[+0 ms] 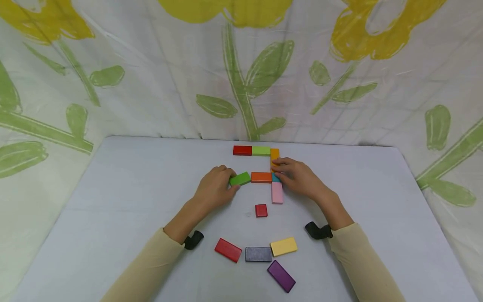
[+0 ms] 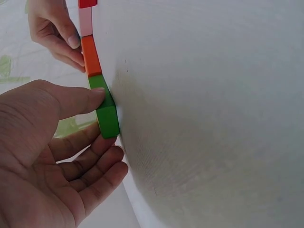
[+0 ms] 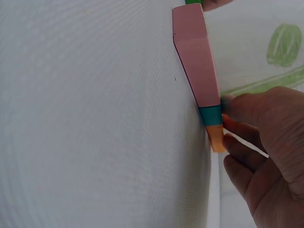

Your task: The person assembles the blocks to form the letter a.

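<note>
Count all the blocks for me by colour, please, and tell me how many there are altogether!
Red blocks: 3
Green blocks: 2
Yellow-orange block: 1
Orange block: 1
Teal block: 1
Pink block: 1
Grey block: 1
Pale yellow block: 1
Purple block: 1
Total: 12

the head view looks forward and down from above and behind the grip of the left hand on the green block, the farthest back. the left wrist view, rolled sideways, sits close behind the grip, facing past it toward the right hand. the right wrist view, also rolled, looks closely from right of the grip; both wrist views share the pink block.
</note>
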The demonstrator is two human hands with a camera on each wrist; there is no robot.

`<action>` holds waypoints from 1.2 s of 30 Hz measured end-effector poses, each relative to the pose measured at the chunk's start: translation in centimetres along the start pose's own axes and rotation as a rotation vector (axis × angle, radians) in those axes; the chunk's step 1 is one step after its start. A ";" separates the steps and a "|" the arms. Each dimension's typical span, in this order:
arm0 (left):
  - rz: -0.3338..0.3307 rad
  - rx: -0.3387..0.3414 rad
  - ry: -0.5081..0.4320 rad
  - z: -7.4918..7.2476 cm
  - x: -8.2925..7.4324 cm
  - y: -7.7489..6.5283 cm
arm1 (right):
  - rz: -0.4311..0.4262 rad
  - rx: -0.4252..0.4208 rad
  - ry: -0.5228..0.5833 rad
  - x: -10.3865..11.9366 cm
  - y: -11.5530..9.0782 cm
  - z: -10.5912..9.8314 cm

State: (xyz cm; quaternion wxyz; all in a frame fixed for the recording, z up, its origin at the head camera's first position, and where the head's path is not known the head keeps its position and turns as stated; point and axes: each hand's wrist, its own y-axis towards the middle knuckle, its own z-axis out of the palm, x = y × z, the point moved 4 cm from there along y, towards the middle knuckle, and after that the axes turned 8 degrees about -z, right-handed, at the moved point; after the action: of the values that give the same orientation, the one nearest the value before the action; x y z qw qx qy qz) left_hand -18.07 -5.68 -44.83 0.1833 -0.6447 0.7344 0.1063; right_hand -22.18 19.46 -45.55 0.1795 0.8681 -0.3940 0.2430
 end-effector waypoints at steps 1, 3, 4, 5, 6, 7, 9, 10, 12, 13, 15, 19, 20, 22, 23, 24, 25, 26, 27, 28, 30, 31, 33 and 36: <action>-0.002 0.003 0.002 0.0 0.0 0.0 | 0.003 0.001 0.002 0.0 0.0 0.0; -0.007 0.007 0.006 0.0 0.0 0.0 | 0.004 0.003 0.001 0.0 0.0 0.0; -0.009 0.009 0.009 0.1 0.0 0.0 | 0.004 0.004 0.002 0.0 0.0 0.0; -0.011 0.010 0.009 0.1 0.0 0.0 | 0.003 0.005 0.002 0.0 0.0 0.0; -0.012 0.010 0.011 0.1 0.0 0.0 | 0.001 0.005 0.001 0.0 -0.1 0.0; -0.013 0.011 0.010 0.1 0.0 0.0 | 0.000 0.005 -0.001 0.0 -0.1 0.0; -0.014 0.018 0.007 0.2 -0.1 0.0 | -0.002 0.004 -0.006 0.0 -0.2 0.1; -0.015 0.022 0.006 0.2 -0.1 0.0 | -0.002 0.003 -0.008 0.0 -0.2 0.1; -0.016 0.030 0.004 0.2 -0.1 -0.1 | -0.005 0.003 -0.011 0.0 -0.3 0.1; -0.016 0.032 0.005 0.2 -0.2 -0.1 | -0.005 0.003 -0.011 0.0 -0.4 0.1; -0.015 0.031 0.011 0.2 -0.2 -0.2 | -0.009 0.003 -0.010 0.0 -0.4 0.1; -0.016 0.029 0.017 0.1 -0.1 -0.2 | -0.011 0.003 -0.006 0.1 -0.2 0.1; -0.015 0.029 0.016 0.2 -0.1 -0.1 | -0.009 0.003 -0.009 0.1 -0.2 0.1; -0.013 0.027 0.016 0.2 0.0 -0.1 | -0.005 0.005 -0.013 0.1 -0.1 0.0; -0.011 0.023 0.017 0.2 0.0 -0.1 | -0.003 0.006 -0.014 0.1 -0.1 0.0; -0.012 0.023 0.017 0.2 0.0 -0.1 | -0.003 0.007 -0.015 0.1 -0.1 0.0; -0.012 0.018 0.017 0.2 0.0 -0.1 | -0.002 0.008 -0.014 0.1 -0.1 0.0; -0.011 0.013 0.017 0.1 0.0 -0.1 | -0.004 0.008 -0.013 0.1 0.0 0.0; -0.011 0.009 0.018 0.1 0.0 -0.1 | -0.006 0.007 -0.012 0.1 0.0 0.0; -0.012 0.007 0.018 0.1 -0.1 -0.1 | -0.008 0.006 -0.010 0.1 -0.1 0.0; -0.012 0.006 0.018 0.0 -0.1 -0.2 | -0.013 0.002 -0.008 0.1 -0.1 -0.1; -0.010 0.005 0.017 0.0 -0.2 -0.2 | -0.016 0.001 -0.007 0.1 -0.1 -0.1; -0.009 0.006 0.018 0.0 -0.2 -0.2 | -0.018 -0.001 -0.006 0.1 -0.1 -0.1; -0.010 0.006 0.018 -0.1 -0.3 -0.2 | -0.020 0.001 -0.004 0.1 0.0 -0.1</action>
State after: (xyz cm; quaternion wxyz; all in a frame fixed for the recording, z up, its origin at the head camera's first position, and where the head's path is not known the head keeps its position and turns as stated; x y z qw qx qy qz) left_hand -17.89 -5.51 -44.60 0.1790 -0.6490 0.7330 0.0973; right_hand -22.16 19.47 -45.43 0.1808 0.8725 -0.3856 0.2396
